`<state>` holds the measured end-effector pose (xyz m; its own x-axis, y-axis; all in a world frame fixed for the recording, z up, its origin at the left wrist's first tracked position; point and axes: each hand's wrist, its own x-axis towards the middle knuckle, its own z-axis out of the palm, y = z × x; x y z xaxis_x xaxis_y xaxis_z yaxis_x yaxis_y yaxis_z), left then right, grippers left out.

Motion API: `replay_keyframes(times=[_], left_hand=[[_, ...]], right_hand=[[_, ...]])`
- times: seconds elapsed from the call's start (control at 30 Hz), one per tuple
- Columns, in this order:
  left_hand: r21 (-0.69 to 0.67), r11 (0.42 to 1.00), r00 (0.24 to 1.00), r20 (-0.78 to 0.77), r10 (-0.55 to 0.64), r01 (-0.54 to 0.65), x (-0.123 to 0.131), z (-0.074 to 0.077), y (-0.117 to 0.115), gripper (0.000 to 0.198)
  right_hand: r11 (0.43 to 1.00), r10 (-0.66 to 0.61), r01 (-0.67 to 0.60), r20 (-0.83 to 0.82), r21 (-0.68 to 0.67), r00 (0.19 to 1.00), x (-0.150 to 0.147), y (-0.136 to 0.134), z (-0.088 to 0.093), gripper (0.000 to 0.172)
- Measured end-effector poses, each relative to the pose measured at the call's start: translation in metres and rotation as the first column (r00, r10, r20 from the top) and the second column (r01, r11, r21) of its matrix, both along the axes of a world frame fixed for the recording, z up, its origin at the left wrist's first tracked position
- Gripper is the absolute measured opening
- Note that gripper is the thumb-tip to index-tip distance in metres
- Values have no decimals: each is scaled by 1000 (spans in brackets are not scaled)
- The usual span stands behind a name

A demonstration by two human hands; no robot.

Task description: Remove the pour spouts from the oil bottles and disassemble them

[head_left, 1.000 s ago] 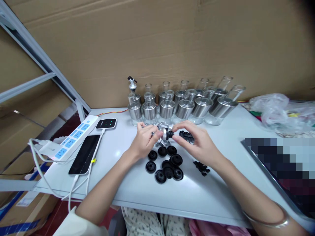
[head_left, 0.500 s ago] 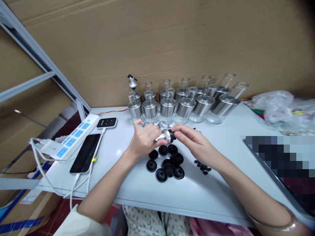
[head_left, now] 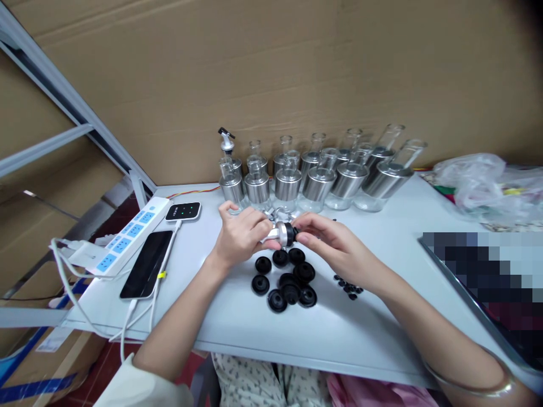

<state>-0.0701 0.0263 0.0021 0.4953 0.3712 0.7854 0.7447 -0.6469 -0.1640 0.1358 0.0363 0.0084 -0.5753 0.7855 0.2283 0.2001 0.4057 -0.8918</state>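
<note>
My left hand [head_left: 244,234] is closed on the silver spout of a bottle pourer [head_left: 281,233], which lies sideways with its black stopper end to the right. The fingertips of my right hand [head_left: 328,240] pinch that black end; how much of it they cover is hidden. Below the hands, several round black stoppers [head_left: 304,272] lie in a loose group on the table. A small heap of tiny black parts [head_left: 348,286] sits under my right forearm. Just behind my hands, more silver pourer pieces [head_left: 280,215] are partly hidden by the fingers.
Several glass bottles with steel sleeves [head_left: 288,183] stand in two rows at the back; one carries a fitted pourer [head_left: 227,140]. At left are a power strip [head_left: 131,234], a phone [head_left: 146,264] and a small black device [head_left: 183,211] with cables. Clear plastic bags [head_left: 479,183] lie at right.
Both hands and the pourer have shifted slightly left. The pourer has turned a little, lying more level, and more of its black end shows between the hands.
</note>
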Motion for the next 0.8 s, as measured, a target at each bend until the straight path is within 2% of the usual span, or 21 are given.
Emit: replay_keyframes(times=[0.2,0.33,0.5,0.63,0.8], left_hand=[[-20,1000,1000,14,-1,1,-2,-1,0,53],[-65,998,999,42,-9,12,0,-5,0,52],[-93,996,997,75,-7,14,3,-9,1,50],[-116,993,997,79,-12,22,5,-11,1,49],[-120,993,999,51,-3,9,6,-10,0,48]], right_hand=[[999,-13,17,-74,49,997,3,0,-1,18],[995,-60,66,-77,72,995,4,2,-3,19],[984,-100,122,-168,129,981,1,6,-7,19],[978,-94,126,-189,166,978,-1,5,-6,15],[985,-63,91,-180,150,982,-3,0,-6,22]])
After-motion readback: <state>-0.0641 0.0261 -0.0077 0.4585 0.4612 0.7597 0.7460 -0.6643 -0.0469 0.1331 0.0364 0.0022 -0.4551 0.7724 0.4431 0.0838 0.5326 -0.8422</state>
